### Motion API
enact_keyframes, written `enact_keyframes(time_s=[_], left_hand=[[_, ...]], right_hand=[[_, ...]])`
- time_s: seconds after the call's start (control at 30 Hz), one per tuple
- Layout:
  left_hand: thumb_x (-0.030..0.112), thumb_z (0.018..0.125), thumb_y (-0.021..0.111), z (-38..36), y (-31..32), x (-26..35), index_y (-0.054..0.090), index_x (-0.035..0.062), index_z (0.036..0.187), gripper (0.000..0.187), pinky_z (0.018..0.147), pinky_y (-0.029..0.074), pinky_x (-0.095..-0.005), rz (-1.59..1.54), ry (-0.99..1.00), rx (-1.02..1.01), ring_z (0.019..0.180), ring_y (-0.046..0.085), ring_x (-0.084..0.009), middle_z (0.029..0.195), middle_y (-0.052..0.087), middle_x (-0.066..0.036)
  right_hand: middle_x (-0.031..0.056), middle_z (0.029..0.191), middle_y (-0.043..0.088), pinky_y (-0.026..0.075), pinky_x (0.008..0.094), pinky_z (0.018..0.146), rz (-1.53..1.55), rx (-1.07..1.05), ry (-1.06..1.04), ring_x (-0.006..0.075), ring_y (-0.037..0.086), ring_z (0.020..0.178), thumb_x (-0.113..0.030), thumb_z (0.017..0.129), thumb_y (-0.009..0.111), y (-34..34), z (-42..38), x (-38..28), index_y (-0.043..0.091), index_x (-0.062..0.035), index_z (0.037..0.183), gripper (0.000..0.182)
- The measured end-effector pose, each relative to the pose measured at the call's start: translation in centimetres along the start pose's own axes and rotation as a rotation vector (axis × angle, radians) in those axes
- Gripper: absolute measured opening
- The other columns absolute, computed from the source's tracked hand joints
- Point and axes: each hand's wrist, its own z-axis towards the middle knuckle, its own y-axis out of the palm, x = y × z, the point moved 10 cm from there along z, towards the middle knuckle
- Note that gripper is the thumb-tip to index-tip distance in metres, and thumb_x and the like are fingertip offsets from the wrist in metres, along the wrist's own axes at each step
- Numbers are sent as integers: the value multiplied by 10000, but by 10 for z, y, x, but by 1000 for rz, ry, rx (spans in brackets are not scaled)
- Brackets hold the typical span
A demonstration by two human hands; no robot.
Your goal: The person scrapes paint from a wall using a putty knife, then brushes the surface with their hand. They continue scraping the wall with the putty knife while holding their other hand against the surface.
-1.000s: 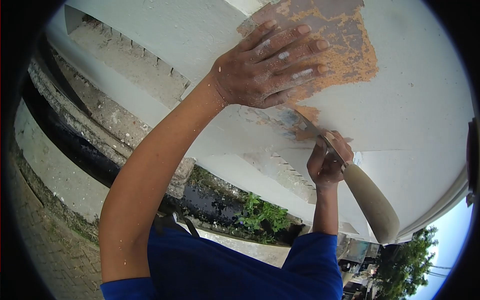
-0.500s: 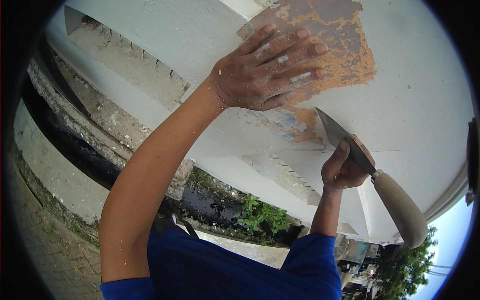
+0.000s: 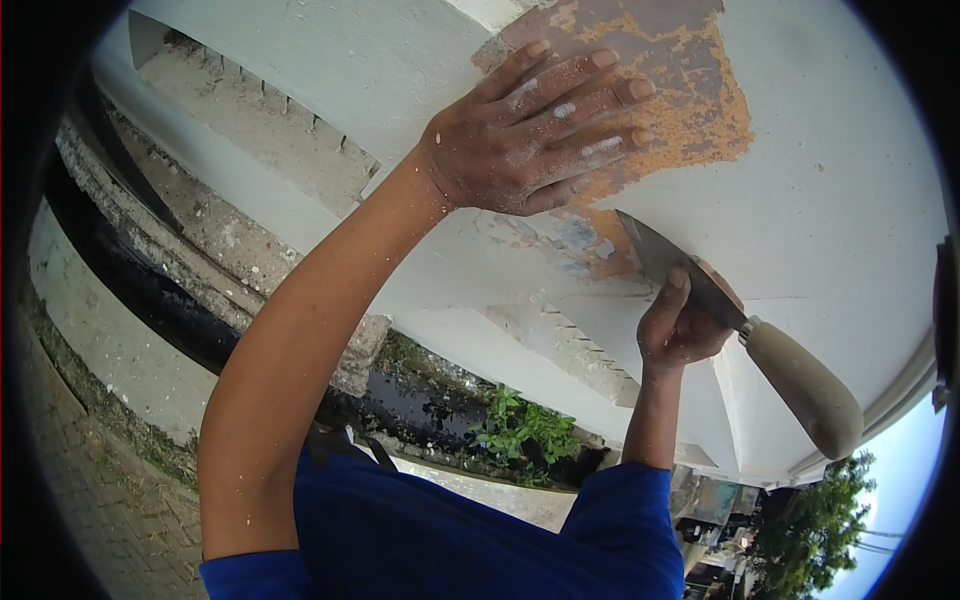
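Note:
My left hand (image 3: pixel 545 130) lies flat with fingers spread over a bare patch (image 3: pixel 690 90) of the white wall, where paint is gone and brown and orange layers show. White dust and smears mark its fingers. Lower and to the right, my right hand (image 3: pixel 685 320) grips a pointed trowel (image 3: pixel 715 300) by its metal blade, thumb on the near face and fingers behind. The blade's tip points up-left, near a smaller peeled area (image 3: pixel 590 245). The trowel's pale, rounded handle (image 3: pixel 805 390) sticks out down to the right, unheld.
A recessed ledge (image 3: pixel 250 100) with short metal spikes runs along the wall at upper left. Below the wall lies a dark water channel (image 3: pixel 420 405) with a green plant (image 3: pixel 525 430). Brick paving (image 3: pixel 110 500) is at lower left, a tree (image 3: pixel 815 520) at lower right.
The trowel has shifted slightly up and left with my right hand, and its handle end has swung upward. My left hand has stayed nearly in place on the wall.

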Motion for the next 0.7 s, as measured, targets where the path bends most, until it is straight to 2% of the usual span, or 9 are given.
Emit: enact_keyframes(time_s=[0.1,0.13,0.2,0.23,0.33,0.4,0.5,0.6,0.7], left_hand=[[442,800,417,2,-2,1,461,324,1183,404,1069,75,-392,12,-15,12,1254,240,-199,1306,364,32],[445,800,414,1,-2,-1,456,328,1186,406,1069,75,-392,19,-5,8,1255,237,-199,1309,360,34],[451,802,409,-1,-1,1,447,334,1192,410,1070,75,-391,14,8,-10,1257,233,-197,1314,353,36],[452,802,408,-1,0,0,443,336,1195,412,1069,78,-393,10,1,-11,1257,232,-197,1314,351,38],[450,802,401,0,2,0,435,341,1201,415,1069,83,-396,11,-9,-19,1256,234,-196,1317,347,42],[444,802,393,-1,3,0,435,344,1200,413,1070,83,-396,34,1,-39,1255,237,-192,1318,345,46],[420,790,408,0,-1,0,437,343,1200,418,1069,88,-400,1,-6,19,1255,238,-193,1323,338,45],[404,779,419,-1,0,0,435,341,1202,428,1070,87,-398,-10,-5,-8,1255,238,-193,1328,330,46],[398,777,423,0,-1,1,432,338,1206,434,1068,90,-406,16,0,11,1256,237,-201,1332,325,40]], right_hand=[[184,918,529,481,305,661,8,-250,-62,204,570,763,45,786,515,17,1,-8,387,53,996,246],[187,935,522,482,324,657,125,-81,37,213,573,760,69,772,518,1,8,2,386,48,998,262],[186,926,526,483,324,653,150,-22,146,214,573,761,78,772,510,1,0,12,386,46,996,258],[182,911,533,482,314,654,103,-137,34,211,571,763,69,780,504,13,2,-1,386,47,992,243],[182,914,536,470,294,653,132,-170,123,220,575,774,72,772,517,11,2,6,395,22,989,254],[181,892,542,469,295,654,56,-58,157,218,577,777,63,778,514,8,-3,9,398,34,977,232],[187,856,566,479,297,647,62,-276,-67,209,583,728,39,793,512,28,10,-15,386,51,986,231],[190,838,569,484,309,635,91,21,202,230,590,703,71,779,498,3,0,15,362,49,1010,268],[200,884,553,484,287,673,1,-411,-80,211,582,755,51,784,505,38,8,-18,358,51,1008,268]])
